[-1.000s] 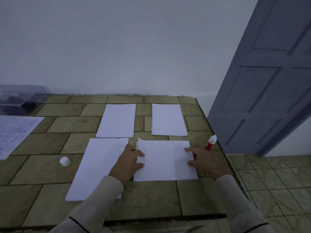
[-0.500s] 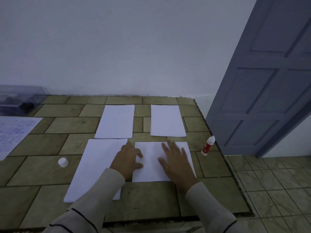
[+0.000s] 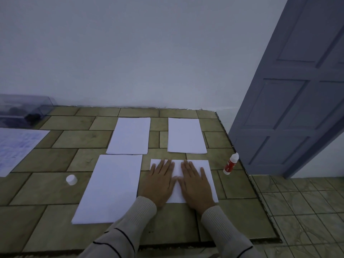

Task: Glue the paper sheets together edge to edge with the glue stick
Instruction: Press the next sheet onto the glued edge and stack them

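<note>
**Near-right sheet** [image 3: 209, 165]: lies flat on the tiled worktop [image 3: 55, 161], under both hands; the corner raised a second ago is now down

**Left hand** [image 3: 160, 183]: was pinching the sheet's left edge; grip now released, fingers straight, palm pressing

**Right hand** [image 3: 195, 185]: has come in from the right edge; flat beside the left, grip holding nothing

**Reading:** probably pressing a glued join; no seam is visible

**Glue stick** [image 3: 230, 164]: upright, near the sheet's right edge, not touching it

**Cap** [image 3: 71, 180]: well to the left

**Remaining:** three other sheets still lie separate
</note>
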